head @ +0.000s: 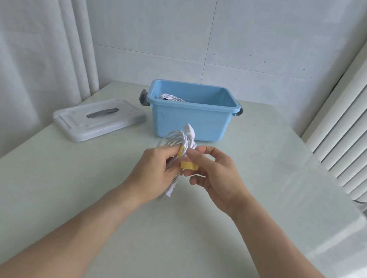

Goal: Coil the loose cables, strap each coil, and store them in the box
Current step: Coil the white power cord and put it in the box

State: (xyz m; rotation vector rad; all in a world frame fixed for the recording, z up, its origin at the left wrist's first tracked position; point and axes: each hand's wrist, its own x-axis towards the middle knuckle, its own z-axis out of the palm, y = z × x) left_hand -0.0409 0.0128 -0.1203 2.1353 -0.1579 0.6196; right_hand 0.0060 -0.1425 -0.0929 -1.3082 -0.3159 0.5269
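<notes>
— Why are you holding the coiled white cable up over the pale green table instead of laying it down?

— Lifted, the loops stay gathered while the yellow fabric strap goes round them. Your left hand has its fingers curled round the bundle, plug end dangling below. I judge it serves as the anchor.

— And your right hand?

— Thumb and forefinger pinch the strap's free end, the other fingers loosely bent. The strap isn't closed yet, it seems.

— Where does it go after?

— Into the open blue plastic box just beyond, where another white coil lies. The white lid sits to its left.
</notes>
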